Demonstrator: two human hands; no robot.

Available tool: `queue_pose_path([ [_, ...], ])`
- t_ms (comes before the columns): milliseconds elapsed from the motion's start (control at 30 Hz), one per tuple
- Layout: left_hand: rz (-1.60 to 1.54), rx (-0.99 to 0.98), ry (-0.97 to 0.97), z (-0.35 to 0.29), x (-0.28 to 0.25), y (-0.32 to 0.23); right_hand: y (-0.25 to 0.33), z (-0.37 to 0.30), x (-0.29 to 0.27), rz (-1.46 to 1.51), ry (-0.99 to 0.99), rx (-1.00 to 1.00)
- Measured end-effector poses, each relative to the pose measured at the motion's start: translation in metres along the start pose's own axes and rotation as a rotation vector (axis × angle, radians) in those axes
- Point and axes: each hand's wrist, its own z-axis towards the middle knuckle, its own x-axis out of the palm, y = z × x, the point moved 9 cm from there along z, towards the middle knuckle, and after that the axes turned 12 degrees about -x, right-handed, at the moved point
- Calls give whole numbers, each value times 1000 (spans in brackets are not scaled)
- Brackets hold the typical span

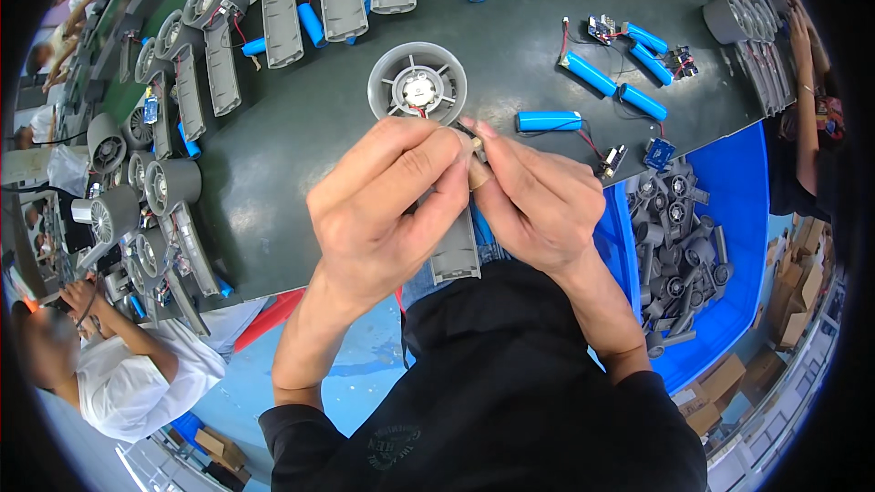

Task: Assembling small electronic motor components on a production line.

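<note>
My left hand [387, 205] and my right hand [538, 196] meet over the front of the table, thumbs and fingertips pinched together. A small part [477, 142] shows between the fingertips, mostly hidden, so I cannot tell its kind. Just beyond them lies a grey round fan housing [374, 82] with a spoked ring and a white-topped motor [419, 89] in its middle; red wires run from it towards my fingers. Its grey open handle shell [456, 255] reaches back beneath my hands towards my body. Part of a blue cylindrical battery [482, 226] shows beside the handle, under my right hand.
On the dark green table [510, 46], several blue batteries [588, 73] with small circuit boards [602, 29] lie at right. Grey fan housings with handles [219, 64] line the left and back. A blue bin [729, 310] of grey parts stands right. Co-workers sit left [137, 374] and right [807, 109].
</note>
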Motion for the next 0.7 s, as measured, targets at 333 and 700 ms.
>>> queue_pose_path([
  [333, 219, -36, 36, 30, -22, -4, -7, 1, -7, 118, -49, 179],
  [700, 290, 31, -102, 156, -51, -35, -65, 124, -30, 398, -137, 239],
])
